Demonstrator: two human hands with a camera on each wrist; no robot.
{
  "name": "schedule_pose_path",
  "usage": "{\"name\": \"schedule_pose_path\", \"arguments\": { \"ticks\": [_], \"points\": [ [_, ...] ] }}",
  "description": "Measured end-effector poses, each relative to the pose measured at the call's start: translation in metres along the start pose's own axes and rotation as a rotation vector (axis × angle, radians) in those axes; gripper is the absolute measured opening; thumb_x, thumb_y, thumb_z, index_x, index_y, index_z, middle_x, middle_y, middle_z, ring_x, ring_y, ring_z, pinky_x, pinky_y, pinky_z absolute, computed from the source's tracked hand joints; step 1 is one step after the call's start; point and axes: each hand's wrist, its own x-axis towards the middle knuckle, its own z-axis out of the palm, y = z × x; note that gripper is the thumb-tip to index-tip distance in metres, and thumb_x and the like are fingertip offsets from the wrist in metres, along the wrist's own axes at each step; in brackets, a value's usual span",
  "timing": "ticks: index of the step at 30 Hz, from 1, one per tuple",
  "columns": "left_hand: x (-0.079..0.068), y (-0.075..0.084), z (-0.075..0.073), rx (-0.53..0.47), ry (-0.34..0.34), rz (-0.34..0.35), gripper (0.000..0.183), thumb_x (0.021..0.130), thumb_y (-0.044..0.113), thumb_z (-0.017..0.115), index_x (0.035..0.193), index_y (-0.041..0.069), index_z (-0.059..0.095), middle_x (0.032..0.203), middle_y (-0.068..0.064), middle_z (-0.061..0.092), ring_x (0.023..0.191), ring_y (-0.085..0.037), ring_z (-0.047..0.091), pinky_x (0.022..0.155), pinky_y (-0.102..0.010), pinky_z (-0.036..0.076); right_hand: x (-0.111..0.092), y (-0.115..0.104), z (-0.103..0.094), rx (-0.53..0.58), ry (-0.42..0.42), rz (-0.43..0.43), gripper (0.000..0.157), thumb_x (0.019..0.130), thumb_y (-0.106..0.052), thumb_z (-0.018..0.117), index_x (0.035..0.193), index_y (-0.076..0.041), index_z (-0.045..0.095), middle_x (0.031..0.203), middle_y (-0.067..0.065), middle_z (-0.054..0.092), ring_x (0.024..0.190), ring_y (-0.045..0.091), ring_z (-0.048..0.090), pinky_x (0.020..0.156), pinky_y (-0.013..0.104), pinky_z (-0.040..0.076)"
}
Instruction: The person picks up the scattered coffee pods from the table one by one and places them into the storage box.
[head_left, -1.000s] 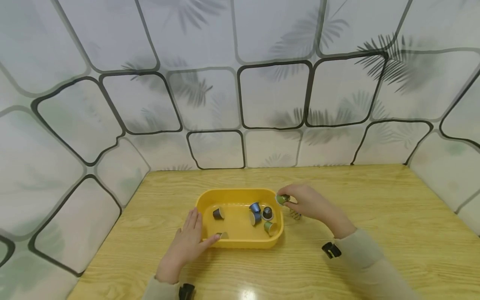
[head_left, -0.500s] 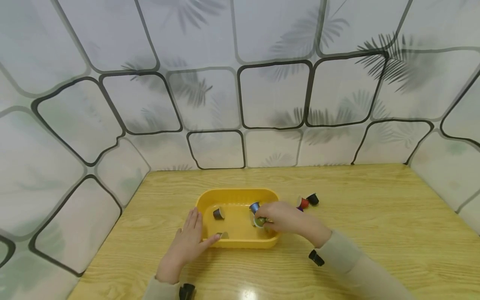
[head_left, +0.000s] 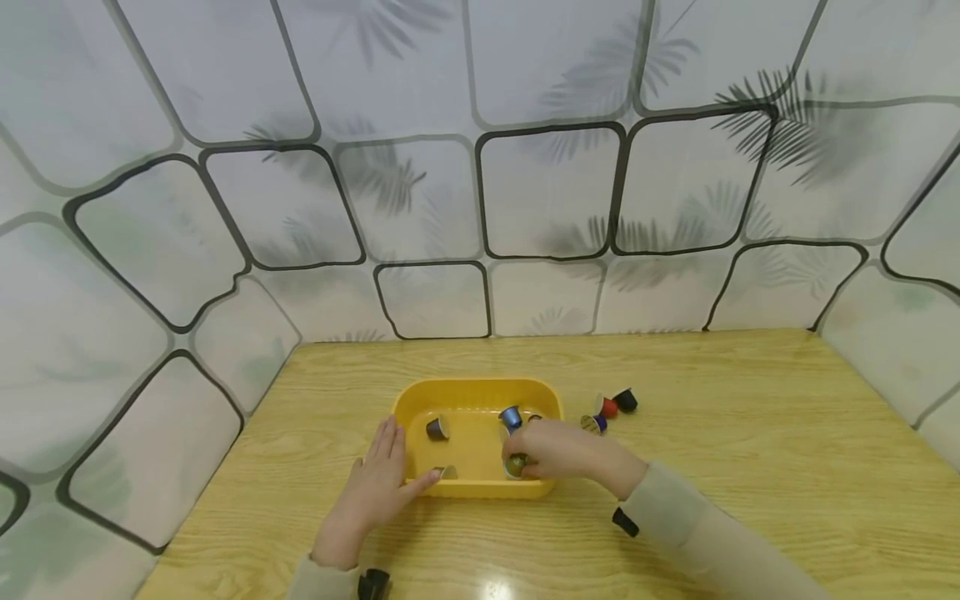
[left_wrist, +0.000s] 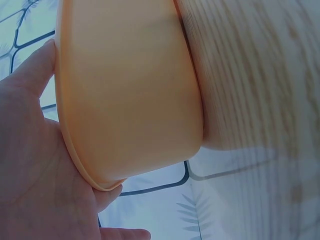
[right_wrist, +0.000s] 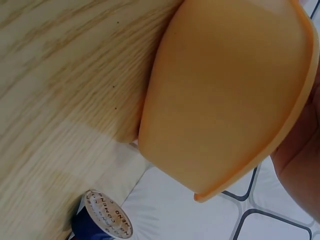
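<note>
My left hand (head_left: 371,479) rests on the left end of a yellow plastic tub (head_left: 480,489), its fingers straight along the rim. The left wrist view shows that palm (left_wrist: 45,165) against the tub's outer side. Inside the tub, toward the front right, my right hand (head_left: 570,450) pinches a green coffee capsule (head_left: 515,467). Near its fingers lies a blue capsule (head_left: 511,416); other capsules there are mostly hidden by the hand. A dark grey capsule (head_left: 437,428) lies at the tub's left, and a pale-lidded capsule (head_left: 447,472) sits partly behind the front wall.
On the wooden table (head_left: 735,417), right of the tub, lie a red capsule (head_left: 608,407), a black capsule (head_left: 626,400) and a dark blue capsule (head_left: 594,424) with a printed lid. A patterned wall covering (head_left: 547,192) stands behind the table and at both sides.
My right hand has carried the green capsule from beside the tub's right rim leftward into the tub, then slightly nearer the front. The left hand has stayed put.
</note>
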Motion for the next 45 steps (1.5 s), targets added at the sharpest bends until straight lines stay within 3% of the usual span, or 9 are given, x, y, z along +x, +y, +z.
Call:
{"name": "schedule_pose_path", "arguments": {
  "ticks": [19,31,45],
  "points": [
    [-0.002,0.004,-0.004,-0.003,0.002,-0.002,0.091,0.084,0.06,0.041,0.136,-0.01,0.018,0.144,-0.022,0.003,0.132,-0.033,0.004,0.093,-0.063,0.018,0.008,0.004,0.004,-0.041,-0.087,0.025,0.015,0.077,-0.008,0.068,0.09,-0.016,0.066,0.084,-0.01,0.061,0.073,0.002,0.054,0.065,0.018,0.044],
    [-0.001,0.003,-0.005,-0.002,0.002,-0.001,0.091,0.084,0.061,0.039,0.136,-0.01,0.018,0.144,-0.022,0.002,0.132,-0.033,0.003,0.093,-0.063,0.018,0.012,0.001,0.0,-0.102,-0.135,0.05,0.014,0.077,-0.011,0.069,0.09,-0.017,0.067,0.083,-0.01,0.061,0.072,0.004,0.054,0.068,0.024,0.045],
    [-0.003,0.004,-0.003,-0.006,0.012,0.01,0.09,0.084,0.06,0.04,0.135,-0.012,0.019,0.143,-0.023,0.004,0.131,-0.034,0.004,0.092,-0.063,0.019,0.018,-0.001,0.005,-0.117,-0.183,0.062,0.01,0.08,-0.007,0.064,0.079,-0.016,0.062,0.068,-0.011,0.05,0.058,0.004,0.041,0.057,0.018,0.038]
  ]
}}
